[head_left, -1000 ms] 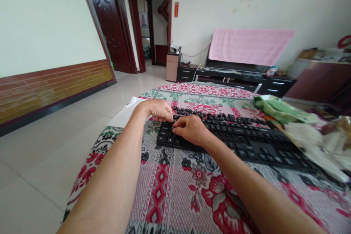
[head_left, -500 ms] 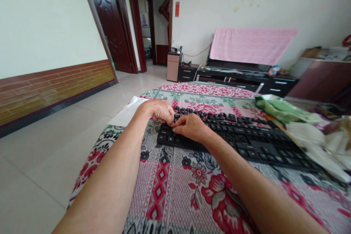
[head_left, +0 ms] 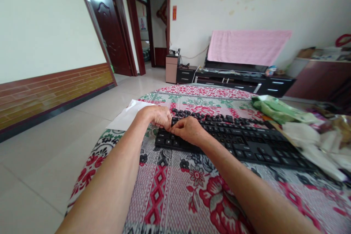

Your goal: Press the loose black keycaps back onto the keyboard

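Observation:
A black computer keyboard (head_left: 259, 148) lies on the patterned cloth, with some of its key places bare of caps. Over its left end, my left hand (head_left: 161, 117) is closed, fingers curled and tips pointing down at the keys. My right hand (head_left: 189, 130) meets it there, thumb and forefinger pinched together close to the left fingertips. Whatever either hand grips is too small or hidden to make out. Loose black keycaps (head_left: 229, 118) lie in a row along the keyboard's far edge.
A white sheet of paper (head_left: 124, 116) rests left of the hands on the flowered tablecloth (head_left: 175, 190). At the right are a green cloth or bag (head_left: 282, 109) and crumpled pale cloth (head_left: 304, 137). A TV under a pink towel (head_left: 249, 46) stands beyond the table.
The view has shifted slightly, so everything sits a little lower and left. Both hands stay together at the keyboard's left end, with only small finger movement.

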`<state>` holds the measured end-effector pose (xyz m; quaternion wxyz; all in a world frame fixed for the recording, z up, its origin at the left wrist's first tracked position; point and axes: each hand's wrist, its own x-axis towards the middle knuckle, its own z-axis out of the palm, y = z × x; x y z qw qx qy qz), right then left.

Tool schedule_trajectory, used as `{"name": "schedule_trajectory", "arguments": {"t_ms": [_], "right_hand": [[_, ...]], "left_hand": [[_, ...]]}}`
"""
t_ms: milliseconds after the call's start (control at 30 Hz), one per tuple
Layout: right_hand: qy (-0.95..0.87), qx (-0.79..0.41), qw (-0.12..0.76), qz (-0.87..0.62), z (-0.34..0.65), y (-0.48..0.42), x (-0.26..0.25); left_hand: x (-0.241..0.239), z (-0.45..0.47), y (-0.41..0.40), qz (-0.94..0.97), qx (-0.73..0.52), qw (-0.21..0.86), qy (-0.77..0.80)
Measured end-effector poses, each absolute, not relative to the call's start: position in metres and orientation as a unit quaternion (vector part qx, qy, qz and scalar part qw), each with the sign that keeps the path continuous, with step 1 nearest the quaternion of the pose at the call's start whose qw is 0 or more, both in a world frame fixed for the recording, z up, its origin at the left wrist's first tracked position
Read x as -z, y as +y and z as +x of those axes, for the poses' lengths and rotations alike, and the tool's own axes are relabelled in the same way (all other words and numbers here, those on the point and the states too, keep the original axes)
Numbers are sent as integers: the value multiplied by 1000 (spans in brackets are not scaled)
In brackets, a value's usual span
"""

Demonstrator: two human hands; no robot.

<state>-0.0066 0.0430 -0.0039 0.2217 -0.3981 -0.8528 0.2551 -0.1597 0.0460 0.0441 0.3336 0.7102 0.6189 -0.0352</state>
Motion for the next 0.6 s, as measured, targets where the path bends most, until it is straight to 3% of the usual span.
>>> {"name": "schedule_trajectory", "arguments": {"t_ms": [200, 367, 467, 600], "right_hand": [[-868, -234, 223, -377, -6, 38, 4], [-845, -218, 287, -394, 2, 42, -4], [-810, -145, 365, -435, 13, 55, -5], [-787, -64, 404, -462, 27, 72, 1]], "left_hand": [[-42, -165, 45, 714, 36, 334, 614], [-38, -175, 50, 716, -96, 357, 592], [-31, -170, 61, 719, -218, 237, 616], [-16, -158, 75, 753, -222, 76, 615]]}}
